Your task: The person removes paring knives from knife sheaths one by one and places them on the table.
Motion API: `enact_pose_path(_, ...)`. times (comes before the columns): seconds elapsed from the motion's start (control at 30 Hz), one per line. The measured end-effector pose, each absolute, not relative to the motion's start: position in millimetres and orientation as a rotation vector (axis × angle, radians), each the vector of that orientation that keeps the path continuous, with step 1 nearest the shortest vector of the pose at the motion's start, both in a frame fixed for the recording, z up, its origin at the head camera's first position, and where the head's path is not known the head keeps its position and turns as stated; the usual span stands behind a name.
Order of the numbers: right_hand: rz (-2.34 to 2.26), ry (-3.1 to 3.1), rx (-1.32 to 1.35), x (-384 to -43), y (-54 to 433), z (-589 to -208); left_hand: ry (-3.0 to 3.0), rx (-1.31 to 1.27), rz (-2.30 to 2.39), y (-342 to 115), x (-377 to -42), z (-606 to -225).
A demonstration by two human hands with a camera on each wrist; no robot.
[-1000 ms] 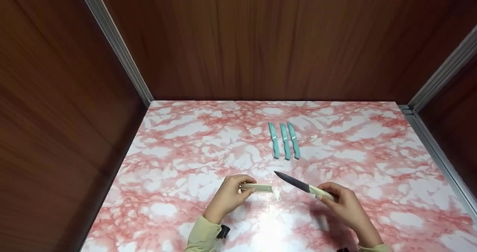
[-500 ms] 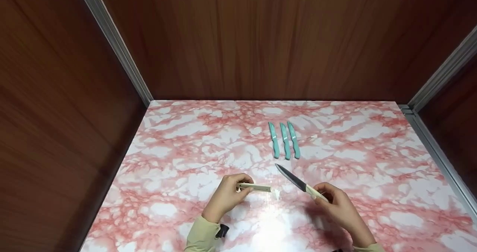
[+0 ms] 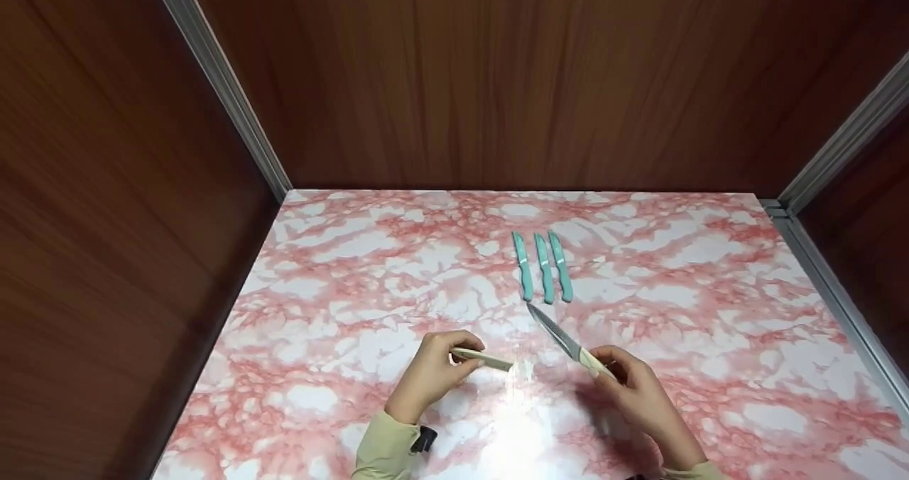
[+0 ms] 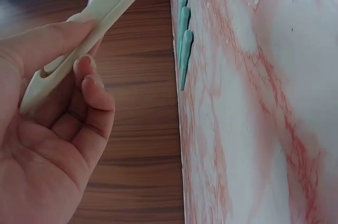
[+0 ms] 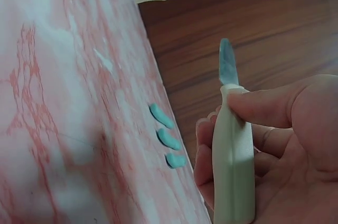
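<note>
My left hand (image 3: 429, 377) pinches a cream knife sheath (image 3: 493, 362) between thumb and fingers. In the left wrist view the sheath (image 4: 113, 2) shows a long slot along its side, and its far end runs out of frame. A knife with a dark blade (image 3: 552, 329) and cream handle is held by its handle in my right hand (image 3: 643, 398). Its tip points away and to the left, just below the teal knives in the head view. In the right wrist view my thumb lies along the knife handle (image 5: 232, 155), near the bare blade (image 5: 227, 63). Sheath and knife are apart.
Three teal knives (image 3: 545, 268) lie side by side beyond my hands, handles toward me. The table (image 3: 341, 288) has a red-and-white marbled top. Dark wood-grain panels (image 3: 497, 82) stand behind it and at both sides, with metal strips (image 3: 220, 82) at the corners.
The right hand has moved slightly left and forward, and the knife has turned to point more away from me. The sheath has tilted, its free end dropping a little toward me.
</note>
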State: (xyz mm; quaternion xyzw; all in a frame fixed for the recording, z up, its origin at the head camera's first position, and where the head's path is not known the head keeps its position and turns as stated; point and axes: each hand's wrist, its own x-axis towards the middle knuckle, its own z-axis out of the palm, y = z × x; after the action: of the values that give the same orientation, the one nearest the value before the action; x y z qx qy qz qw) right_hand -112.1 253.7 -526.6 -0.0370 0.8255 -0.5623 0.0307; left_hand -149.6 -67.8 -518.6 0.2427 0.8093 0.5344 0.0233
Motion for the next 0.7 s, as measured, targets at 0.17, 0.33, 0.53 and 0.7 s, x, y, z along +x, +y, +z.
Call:
enact_pose_path(0.17, -1.717, 2.580, -0.109, -114, 248, -529, 2.533, 0.745, 1.635, -67, -149, -519)
enact_pose_path(0.33, -1.733, 2.573, -0.121, -112, 242, -528, 2.543, 0.718, 1.648, -67, -149, -520)
enact_pose_path(0.53, -1.791, 2.537, -0.151, -111, 238, -529, 2.527, 0.719, 1.695, -67, -149, -520)
enact_pose_path(0.7, -1.835, 2.513, -0.116, -112, 235, -530, 2.491, 0.721, 1.745, -66, -149, -521)
